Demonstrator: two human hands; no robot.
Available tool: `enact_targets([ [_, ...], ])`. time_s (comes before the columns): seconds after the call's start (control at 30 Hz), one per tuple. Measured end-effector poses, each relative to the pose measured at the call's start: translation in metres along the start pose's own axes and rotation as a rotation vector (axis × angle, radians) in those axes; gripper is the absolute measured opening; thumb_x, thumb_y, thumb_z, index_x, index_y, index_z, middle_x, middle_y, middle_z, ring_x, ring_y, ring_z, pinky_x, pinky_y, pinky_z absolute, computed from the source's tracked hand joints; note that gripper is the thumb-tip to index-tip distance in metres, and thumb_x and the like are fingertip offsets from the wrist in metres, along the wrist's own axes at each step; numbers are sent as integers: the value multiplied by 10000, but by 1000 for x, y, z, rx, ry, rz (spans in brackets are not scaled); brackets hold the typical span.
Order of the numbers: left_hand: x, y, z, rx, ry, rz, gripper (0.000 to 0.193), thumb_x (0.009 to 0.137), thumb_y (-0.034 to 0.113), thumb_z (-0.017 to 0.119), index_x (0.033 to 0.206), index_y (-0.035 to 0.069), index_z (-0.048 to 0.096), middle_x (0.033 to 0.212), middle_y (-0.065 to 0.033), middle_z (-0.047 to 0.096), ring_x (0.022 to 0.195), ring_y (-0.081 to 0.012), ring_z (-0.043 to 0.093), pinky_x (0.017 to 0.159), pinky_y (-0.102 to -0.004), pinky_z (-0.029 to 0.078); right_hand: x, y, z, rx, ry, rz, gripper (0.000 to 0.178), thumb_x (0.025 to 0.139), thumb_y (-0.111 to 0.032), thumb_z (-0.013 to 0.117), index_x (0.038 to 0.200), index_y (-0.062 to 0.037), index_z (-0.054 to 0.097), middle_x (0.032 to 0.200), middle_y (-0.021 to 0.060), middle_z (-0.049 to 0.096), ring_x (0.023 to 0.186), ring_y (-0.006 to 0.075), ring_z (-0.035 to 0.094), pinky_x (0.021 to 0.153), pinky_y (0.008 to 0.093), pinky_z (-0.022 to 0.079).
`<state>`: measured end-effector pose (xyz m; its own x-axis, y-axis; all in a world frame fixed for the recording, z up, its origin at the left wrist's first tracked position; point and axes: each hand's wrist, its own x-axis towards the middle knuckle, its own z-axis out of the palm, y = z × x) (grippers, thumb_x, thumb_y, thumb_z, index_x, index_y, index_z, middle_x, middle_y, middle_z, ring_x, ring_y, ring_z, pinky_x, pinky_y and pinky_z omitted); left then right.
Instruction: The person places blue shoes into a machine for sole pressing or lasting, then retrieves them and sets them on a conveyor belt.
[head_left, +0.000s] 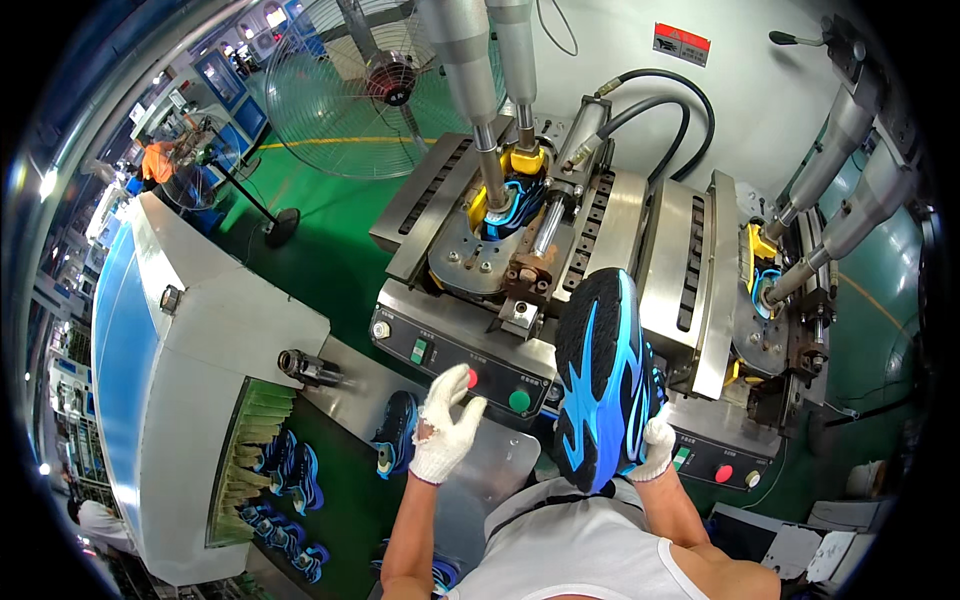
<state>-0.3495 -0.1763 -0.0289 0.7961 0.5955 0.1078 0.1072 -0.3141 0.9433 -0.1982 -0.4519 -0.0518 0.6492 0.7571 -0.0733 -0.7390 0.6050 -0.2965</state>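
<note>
Right hand: the gloved right hand [657, 447] is closed around the lower end of a black and blue shoe [603, 380], holding it up with its sole facing the camera, in front of the press and just above the person's chest.
Left hand: the gloved left hand [446, 425] holds nothing; its fingers are loosely spread, and a fingertip sits at the red button [472, 379] on the control panel [440, 355]. I cannot tell whether it is pressing or only touching.
Panel: a green button [519, 401] lies just right of the red one, untouched.
Left station: a second shoe [512, 205] already sits in the left press station [480, 250], under the two steel rams [480, 90], with yellow clamps beside it. This one looks loaded.
Right station: another shoe [768, 285] appears seated in the right press station [770, 330], with angled rams bearing on it.
Stage, as I judge it: both stations are filled; the held shoe is out of the machine and has not yet been set down anywhere.
Conveyor: more shoes [290, 470] of the same colours lie on the green belt [345, 500] to the lower left, near the tunnel machine [190, 380].
Background: a big floor fan [370, 80] stands behind the press.
</note>
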Motion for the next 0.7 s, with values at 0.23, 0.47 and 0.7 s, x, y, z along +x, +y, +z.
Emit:
enact_targets([
  [0.23, 103, 31, -12, 442, -52, 487, 478, 935, 84, 685, 1403, 74, 588, 1414, -191, 591, 1285, -388, 584, 1091, -431, 468, -2, -9, 14, 1, 125, -31, 734, 823, -113, 702, 1505, 9, 461, 1400, 209, 623, 1201, 376, 666, 1035, 525, 554],
  [0.47, 255, -35, 33, 594, -270, 503, 489, 978, 138, 601, 1462, 115, 536, 1500, -255, 486, 1361, -454, 482, 1143, -483, 403, -15, -19, 12, -85, 78, -121, 766, 842, -146, 773, 1519, -18, 437, 1427, 181, 601, 1216, 372, 650, 1034, 531, 558],
  [0.7, 355, -93, 107, 711, -89, 401, 806, 912, 242, 711, 1605, 158, 309, 1539, -297, 401, 1369, -494, 458, 1124, -517, 400, -31, -34, 22, -334, 217, -149, 566, 932, -70, 613, 1425, -3, 341, 1342, 173, 525, 1181, 266, 583, 1006, 416, 543],
])
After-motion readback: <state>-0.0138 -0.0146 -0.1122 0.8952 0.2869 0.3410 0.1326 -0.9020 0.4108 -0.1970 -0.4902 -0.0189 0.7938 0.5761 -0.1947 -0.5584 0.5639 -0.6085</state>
